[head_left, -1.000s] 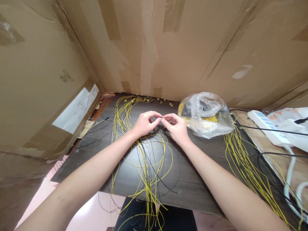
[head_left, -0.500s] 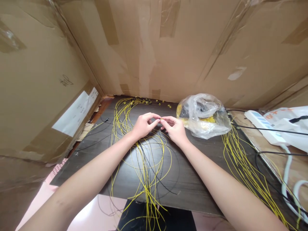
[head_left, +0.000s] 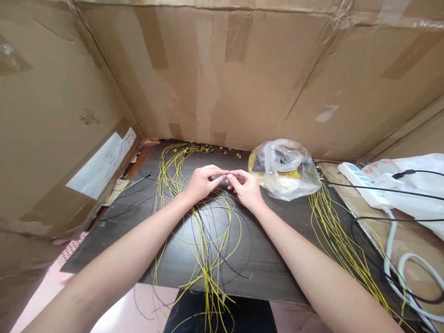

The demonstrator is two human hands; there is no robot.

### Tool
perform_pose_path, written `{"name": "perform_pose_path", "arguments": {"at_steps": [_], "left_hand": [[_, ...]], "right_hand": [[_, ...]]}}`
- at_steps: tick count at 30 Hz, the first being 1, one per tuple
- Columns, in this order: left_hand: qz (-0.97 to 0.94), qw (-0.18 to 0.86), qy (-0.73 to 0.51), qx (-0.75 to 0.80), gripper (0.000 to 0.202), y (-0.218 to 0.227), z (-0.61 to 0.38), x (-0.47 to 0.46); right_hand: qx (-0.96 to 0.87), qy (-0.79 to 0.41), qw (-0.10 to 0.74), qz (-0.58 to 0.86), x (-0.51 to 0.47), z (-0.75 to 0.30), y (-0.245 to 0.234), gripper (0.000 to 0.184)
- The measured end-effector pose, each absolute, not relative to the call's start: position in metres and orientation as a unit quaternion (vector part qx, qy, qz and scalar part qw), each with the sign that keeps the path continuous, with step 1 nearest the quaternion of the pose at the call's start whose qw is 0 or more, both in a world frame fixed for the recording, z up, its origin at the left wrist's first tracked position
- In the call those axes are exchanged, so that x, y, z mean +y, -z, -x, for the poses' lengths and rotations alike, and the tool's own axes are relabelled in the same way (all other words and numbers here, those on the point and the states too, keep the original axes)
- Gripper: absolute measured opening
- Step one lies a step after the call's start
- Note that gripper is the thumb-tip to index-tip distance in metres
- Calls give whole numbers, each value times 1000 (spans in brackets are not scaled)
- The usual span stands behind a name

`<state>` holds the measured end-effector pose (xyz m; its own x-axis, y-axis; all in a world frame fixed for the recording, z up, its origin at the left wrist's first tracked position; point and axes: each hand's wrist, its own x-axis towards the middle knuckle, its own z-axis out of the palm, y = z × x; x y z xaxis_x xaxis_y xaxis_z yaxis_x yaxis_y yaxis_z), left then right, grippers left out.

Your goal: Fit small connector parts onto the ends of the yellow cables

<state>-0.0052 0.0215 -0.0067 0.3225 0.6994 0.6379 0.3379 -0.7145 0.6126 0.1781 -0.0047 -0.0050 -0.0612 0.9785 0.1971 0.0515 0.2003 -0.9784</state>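
My left hand (head_left: 206,184) and my right hand (head_left: 245,188) meet above the middle of the dark tabletop (head_left: 277,249). Thumb and fingers of each are pinched together, and the fingertips almost touch around a tiny yellowish bit, too small to name. A bundle of thin yellow wires (head_left: 211,259) with a few black ones loops beneath my hands and hangs over the front edge. Behind my left hand, the wires' dark ends (head_left: 199,148) are gathered near the back wall. Small yellow pieces (head_left: 238,156) lie scattered beside them.
Right of my hands sits a clear plastic bag (head_left: 286,173) with yellow pieces inside. More yellow wires (head_left: 343,245) run down the right side. A white power strip (head_left: 362,185) and a white bag (head_left: 416,185) lie farther right. Cardboard walls (head_left: 194,78) enclose the back and sides.
The view has shifted slightly, so the scene sits a little farther left. Both hands keep their pinch; the fingertips are still together at the same spot over the wires.
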Motion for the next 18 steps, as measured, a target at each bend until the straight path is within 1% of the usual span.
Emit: {"name": "perform_pose_path", "arguments": {"at_steps": [3,8,15,18], "left_hand": [[-791,181,-481,331,15,6,6,21],[-768,199,-482,371,14,7,7,20],[-784,204,-481,334,18,8,6,22],[-782,195,-483,341,17,7,4,21]], "right_hand": [[-571,-455,523,440,-4,-177,5,49],[-564,-451,527,448,-6,-175,4,47],[-559,-475,515,443,-4,-179,2,49],[-571,-454,516,448,-5,-177,4,48]]}}
